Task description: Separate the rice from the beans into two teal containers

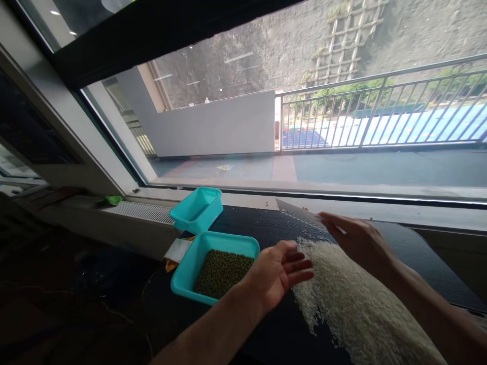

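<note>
A large pile of white rice (pixel 361 294) is spread over the dark table (pixel 243 215), with loose grains along its far and left edges. My left hand (pixel 279 274) is open beside the left edge of the pile, palm turned toward it, fingers stretched to the right. A thin, flat, pale sheet (pixel 299 212) is pinched in my right hand (pixel 353 241) above the far side of the pile. Left of my left hand stands a turquoise basin (pixel 178 274) partly filled with small green beans (pixel 222 271). My left forearm covers its near right corner.
Behind the bean basin is a second turquoise basin (pixel 196 208), tilted in view. A white and orange packet (pixel 177 252) lies at the bean basin's left. The window sill (pixel 251 200) and glass border the table's far side. A green object (pixel 113 200) rests farther left.
</note>
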### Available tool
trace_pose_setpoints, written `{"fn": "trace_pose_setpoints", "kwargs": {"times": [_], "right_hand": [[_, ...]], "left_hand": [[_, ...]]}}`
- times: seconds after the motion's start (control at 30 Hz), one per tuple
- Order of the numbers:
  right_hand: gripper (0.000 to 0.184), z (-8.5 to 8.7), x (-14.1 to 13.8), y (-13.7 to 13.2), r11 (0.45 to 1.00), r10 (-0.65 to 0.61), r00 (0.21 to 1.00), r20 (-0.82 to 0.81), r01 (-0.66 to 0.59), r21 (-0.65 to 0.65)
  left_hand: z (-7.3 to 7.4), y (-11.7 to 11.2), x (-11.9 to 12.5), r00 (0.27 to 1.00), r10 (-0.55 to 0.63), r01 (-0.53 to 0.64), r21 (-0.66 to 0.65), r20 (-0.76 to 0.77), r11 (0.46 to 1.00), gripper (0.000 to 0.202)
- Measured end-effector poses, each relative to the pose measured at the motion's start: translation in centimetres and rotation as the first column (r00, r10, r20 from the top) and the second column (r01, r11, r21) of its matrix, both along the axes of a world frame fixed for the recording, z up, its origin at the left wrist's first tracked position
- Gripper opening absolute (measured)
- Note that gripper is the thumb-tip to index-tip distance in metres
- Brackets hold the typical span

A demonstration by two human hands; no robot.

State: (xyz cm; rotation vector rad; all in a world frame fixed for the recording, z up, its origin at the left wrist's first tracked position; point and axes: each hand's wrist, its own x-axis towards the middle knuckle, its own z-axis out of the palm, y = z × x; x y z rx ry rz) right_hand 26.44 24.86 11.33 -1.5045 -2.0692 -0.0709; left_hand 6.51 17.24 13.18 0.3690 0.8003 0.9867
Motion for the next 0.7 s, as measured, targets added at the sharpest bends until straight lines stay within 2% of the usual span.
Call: {"fn": "trace_pose_setpoints", "kwargs": {"times": [0.07,0.13,0.23,0.3,0.37,0.47,0.6,0.7], "right_hand": [[0.034,0.4,-0.5,-1.4,0.999,0.014,1.000,-0.011,-0.013,0.051],[0.032,0.8,-1.1,-3.1,0.992,0.118,0.993,-0.018,-0.117,0.055],[0.030,0.9,-1.8,-5.3,0.938,0.327,0.940,-0.100,-0.336,-0.087],[0.026,1.0,-1.6,-5.4,0.894,0.334,0.908,-0.252,-0.390,-0.222],[0.034,1.2,-0.7,-3.9,0.881,0.239,0.891,-0.386,-0.366,-0.299],[0.052,1.9,0.9,0.4,0.877,0.082,0.867,-0.492,-0.297,-0.377],[0.039,2.3,1.4,6.5,0.789,-0.052,0.791,-0.609,-0.342,-0.511],[0.032,1.6,1.3,9.9,0.749,-0.102,0.741,-0.663,-0.381,-0.541]], "left_hand": [[0.0,1.8,1.0,0.999,0.032,-0.033,-0.047,-0.022,0.998,0.016],[0.0,2.6,1.5,0.999,0.038,-0.039,-0.045,-0.020,0.998,0.023],[-0.4,3.1,1.8,0.997,0.051,-0.052,-0.020,-0.049,0.998,0.018],[-0.7,3.8,2.0,0.990,0.088,-0.093,-0.040,-0.109,0.995,0.006],[-1.0,4.9,2.2,0.981,0.129,-0.136,-0.041,-0.142,0.990,0.012],[-0.7,7.5,2.5,0.981,0.140,-0.139,0.017,-0.137,0.990,0.019],[-0.4,11.8,3.4,0.977,0.124,-0.108,0.098,-0.174,0.989,0.023],[-0.9,15.4,3.8,0.963,0.100,-0.066,0.142,-0.250,0.988,0.022]]}}
